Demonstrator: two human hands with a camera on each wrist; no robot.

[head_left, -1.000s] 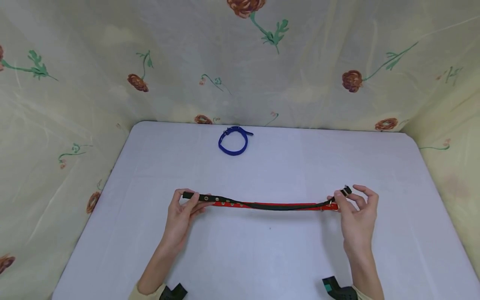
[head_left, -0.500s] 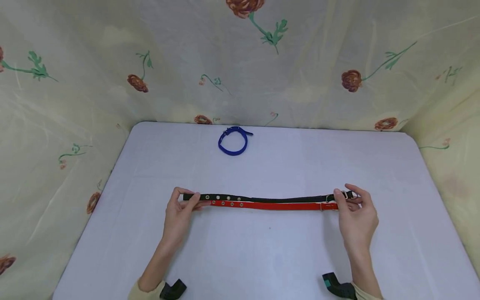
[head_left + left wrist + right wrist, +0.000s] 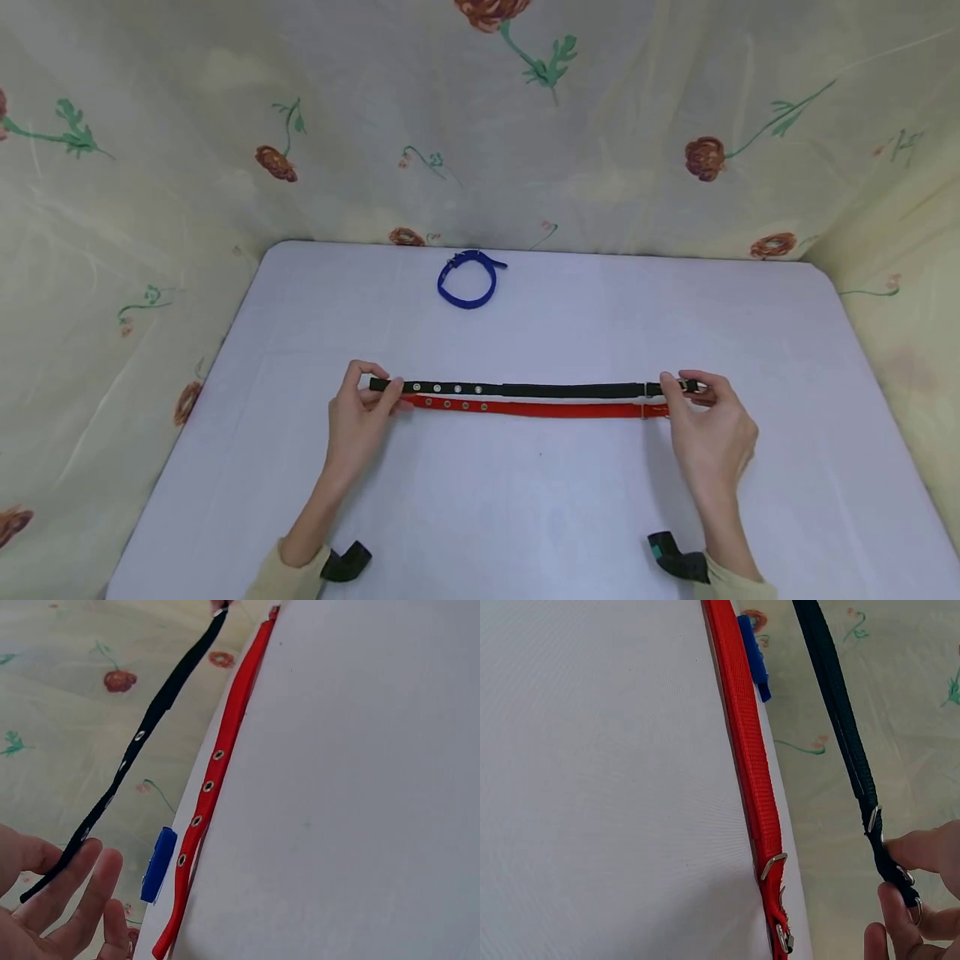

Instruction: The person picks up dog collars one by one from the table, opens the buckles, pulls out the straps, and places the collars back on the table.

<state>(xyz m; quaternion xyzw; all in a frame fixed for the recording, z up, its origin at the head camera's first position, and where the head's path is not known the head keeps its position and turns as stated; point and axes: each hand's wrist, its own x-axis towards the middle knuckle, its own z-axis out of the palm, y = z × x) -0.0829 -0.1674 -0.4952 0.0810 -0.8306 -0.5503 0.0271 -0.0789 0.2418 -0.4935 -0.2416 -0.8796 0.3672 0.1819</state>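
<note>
A black pet collar with metal eyelets is stretched out straight between both hands. My left hand pinches its plain end, thumb on top and fingers beneath. At the other end, my right hand pinches it by the metal buckle; the right wrist view shows the buckle between thumb and fingers. A red collar, also with eyelets, lies straight on the table just below and parallel to the black one. Both wrist views show the black collar raised above the table, apart from the red collar.
A blue collar, fastened into a ring, lies near the far edge of the white table. Floral cloth hangs behind the table and along its sides.
The black collar, twisted and lying over the red one a second ago, is now flat and straight. Both hands have moved it slightly away from the red collar, toward the far side.
</note>
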